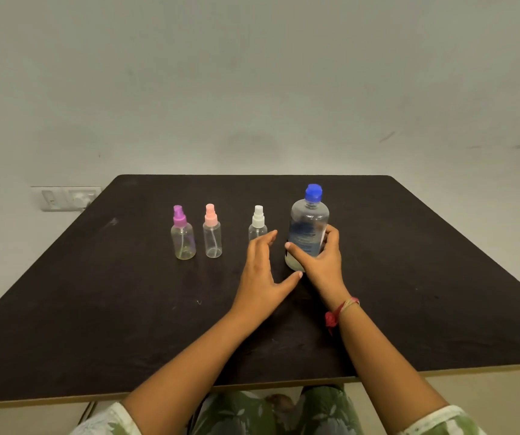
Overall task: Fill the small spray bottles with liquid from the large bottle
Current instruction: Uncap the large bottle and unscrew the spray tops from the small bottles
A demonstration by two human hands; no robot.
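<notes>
A large clear bottle with a blue cap stands upright on the black table, right of centre. My right hand grips its lower half, thumb across the front. Just left of it my left hand hovers with fingers straight and spread, holding nothing. Behind those fingers stands a small spray bottle with a white top, its lower part hidden. Further left stand a pink-topped spray bottle and a purple-topped one, both upright and capped.
A wall rises right behind the table's far edge, with a white switch plate at the left. My lap shows below the table's near edge.
</notes>
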